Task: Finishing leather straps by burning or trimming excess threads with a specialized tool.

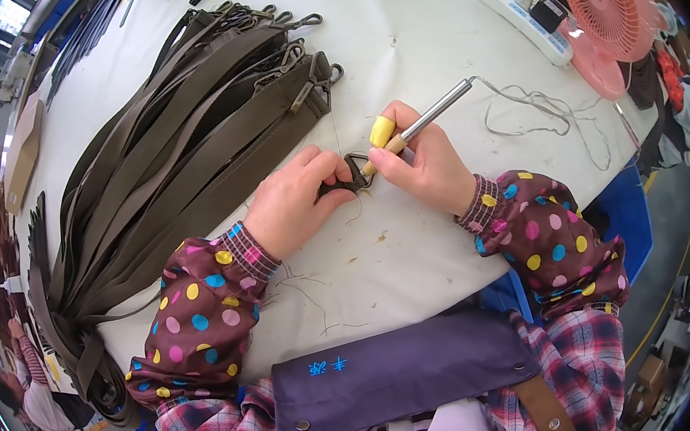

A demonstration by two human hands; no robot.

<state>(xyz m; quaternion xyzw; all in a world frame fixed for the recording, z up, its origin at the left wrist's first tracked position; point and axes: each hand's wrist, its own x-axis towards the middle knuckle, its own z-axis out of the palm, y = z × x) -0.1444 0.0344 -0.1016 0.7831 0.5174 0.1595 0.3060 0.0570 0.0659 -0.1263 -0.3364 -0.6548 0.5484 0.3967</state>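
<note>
My left hand (292, 200) pinches the end of a dark olive strap with a metal clip (355, 173) against the white table (392, 31). My right hand (426, 164) holds a pen-like heated tool (427, 117) with a metal shaft, a yellow collar and a wooden tip. The tip touches the strap end at the clip. A grey cord (532, 105) runs from the tool's back end across the table.
A large fan of olive straps with metal clips (183, 140) lies left of my hands and hangs over the table edge. A white power strip (523, 21) and a pink fan (602, 3) sit at the far right. Loose threads (311, 292) lie near the front edge.
</note>
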